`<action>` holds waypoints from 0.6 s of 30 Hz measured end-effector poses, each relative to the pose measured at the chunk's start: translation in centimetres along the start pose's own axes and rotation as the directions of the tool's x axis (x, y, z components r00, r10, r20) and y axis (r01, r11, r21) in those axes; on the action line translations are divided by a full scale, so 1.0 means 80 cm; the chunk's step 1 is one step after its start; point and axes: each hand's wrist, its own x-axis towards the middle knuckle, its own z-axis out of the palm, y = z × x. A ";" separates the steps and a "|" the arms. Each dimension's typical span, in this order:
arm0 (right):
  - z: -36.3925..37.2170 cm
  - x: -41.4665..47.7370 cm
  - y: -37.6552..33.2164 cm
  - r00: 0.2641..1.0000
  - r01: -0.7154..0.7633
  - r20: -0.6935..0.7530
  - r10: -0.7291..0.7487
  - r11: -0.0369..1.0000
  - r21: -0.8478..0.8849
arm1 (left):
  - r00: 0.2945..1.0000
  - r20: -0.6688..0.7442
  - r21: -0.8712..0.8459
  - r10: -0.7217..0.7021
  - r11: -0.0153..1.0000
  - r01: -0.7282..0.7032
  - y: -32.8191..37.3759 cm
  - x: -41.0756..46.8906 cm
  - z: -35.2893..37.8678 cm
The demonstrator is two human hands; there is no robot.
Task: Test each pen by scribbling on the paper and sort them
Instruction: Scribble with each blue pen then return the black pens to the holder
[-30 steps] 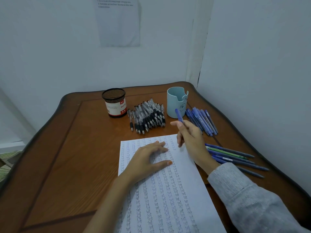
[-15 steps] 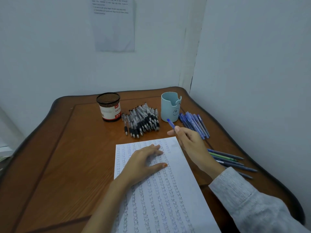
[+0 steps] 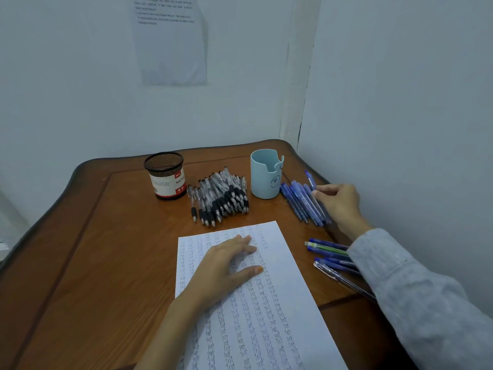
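A white paper (image 3: pixel 272 311) covered in rows of scribbles lies on the wooden table (image 3: pixel 106 257). My left hand (image 3: pixel 226 265) rests flat on it, fingers spread. My right hand (image 3: pixel 338 201) is at the far right, gripping a blue pen (image 3: pixel 310 180) just over the row of blue pens (image 3: pixel 301 204) beside the pale blue cup (image 3: pixel 266 177). A pile of black-grip pens (image 3: pixel 221 198) lies between that cup and the dark mesh pen holder (image 3: pixel 166 176). Several more blue pens and a green one (image 3: pixel 330 255) lie right of the paper, partly under my sleeve.
White walls close the table in at the back and right, meeting at a corner behind the cup. A printed sheet (image 3: pixel 170 41) is stuck to the back wall. The table's curved raised edge (image 3: pixel 80 169) runs along the left.
My right hand has carried the blue pen from above the paper's top edge rightwards to the row of blue pens by the cup. My left hand stays on the paper.
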 end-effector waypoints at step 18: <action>-0.032 0.007 0.008 0.953 0.084 0.303 -0.028 0.981 -0.173 | 0.998 -0.022 -0.003 0.062 0.998 -0.062 0.008 -0.002 0.002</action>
